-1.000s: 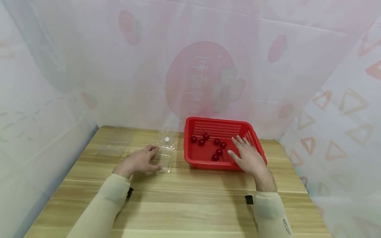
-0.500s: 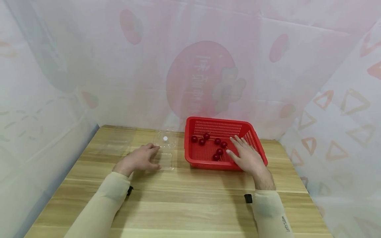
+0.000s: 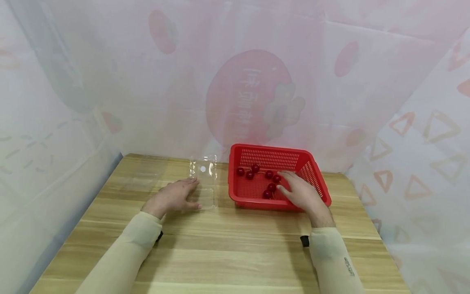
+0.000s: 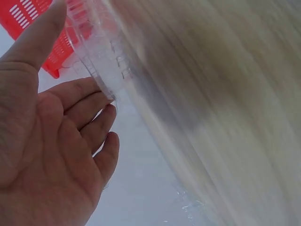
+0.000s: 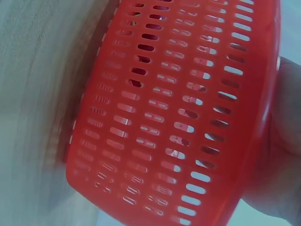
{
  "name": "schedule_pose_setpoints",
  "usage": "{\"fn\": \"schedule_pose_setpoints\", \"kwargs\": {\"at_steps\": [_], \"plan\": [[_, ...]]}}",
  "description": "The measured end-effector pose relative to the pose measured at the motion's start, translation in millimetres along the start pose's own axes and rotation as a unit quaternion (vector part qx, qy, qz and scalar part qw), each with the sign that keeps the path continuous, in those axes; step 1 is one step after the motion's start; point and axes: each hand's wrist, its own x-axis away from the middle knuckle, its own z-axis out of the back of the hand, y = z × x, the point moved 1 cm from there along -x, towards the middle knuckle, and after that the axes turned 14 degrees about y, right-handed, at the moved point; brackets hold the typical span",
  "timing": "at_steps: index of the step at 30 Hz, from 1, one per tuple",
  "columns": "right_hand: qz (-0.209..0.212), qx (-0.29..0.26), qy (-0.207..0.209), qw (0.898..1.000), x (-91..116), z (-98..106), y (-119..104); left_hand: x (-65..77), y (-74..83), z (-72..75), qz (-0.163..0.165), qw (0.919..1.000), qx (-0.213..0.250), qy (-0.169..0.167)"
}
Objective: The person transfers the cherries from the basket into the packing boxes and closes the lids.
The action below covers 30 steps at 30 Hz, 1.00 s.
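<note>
- So you've got a wood-grain table filling the lower middle of the head view, pale streaks running across it and its back edge up against the backdrop.
- Your backdrop is a creased whitish-pink sheet with a big faded red round print and some lettering in the upper middle; the right wall has triangle outlines.
- Your red basket sits right of centre toward the back of the table, slotted sides and all. There are seven cherries showing in it, a few with stems, mostly in its left and middle part.
- Just left of it, around mid-frame, is your clear plastic container, unfolded, with a white dot on the lid half at the back. More see-through plastic lies at the back left, too faint to make out properly.
- Your left hand comes in from lower left, thumb and fingers spread wide, fingertips at the container's left side. It isn't wrapped round anything.
- Your right hand reaches over the basket's near right rim, thumb apart from the fingers, grip empty. Fingertips are right by the cherries; can't tell if they touch.
- Both forearms wear cream sleeves.
</note>
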Motion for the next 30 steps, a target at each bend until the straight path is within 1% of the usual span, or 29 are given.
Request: {"fn": "schedule_pose_setpoints", "kwargs": {"at_steps": [7, 10, 14, 17, 21, 26, 30], "plan": [[0.027, -0.022, -0.033, 0.999, -13, -6, -5, 1.2, 0.6, -2.1, 0.006, 0.9999, -0.012, -0.007], [0.036, -0.031, -0.053, 0.997, -18, -9, -8, 1.1, 0.1, -4.2, 0.006, 0.9999, -0.012, -0.006], [0.06, -0.034, -0.077, 0.995, -25, -11, -13, 3.0, 0.0, -4.9, 0.005, 0.9999, -0.011, -0.003], [0.076, -0.024, -0.089, 0.993, -30, -13, -17, 4.1, 0.1, -4.3, 0.005, 0.9999, -0.012, 0.0], [0.084, -0.007, -0.102, 0.991, -35, -15, -24, 3.9, -0.6, -4.5, 0.005, 0.9999, -0.015, 0.005], [0.072, 0.002, -0.119, 0.99, -38, -19, -28, 4.9, -0.4, -5.6, -0.001, 0.9997, -0.02, 0.014], [0.062, 0.002, -0.135, 0.989, -39, -24, -30, 5.0, 0.0, -6.6, 0.0, 0.9996, -0.023, 0.019]]}}
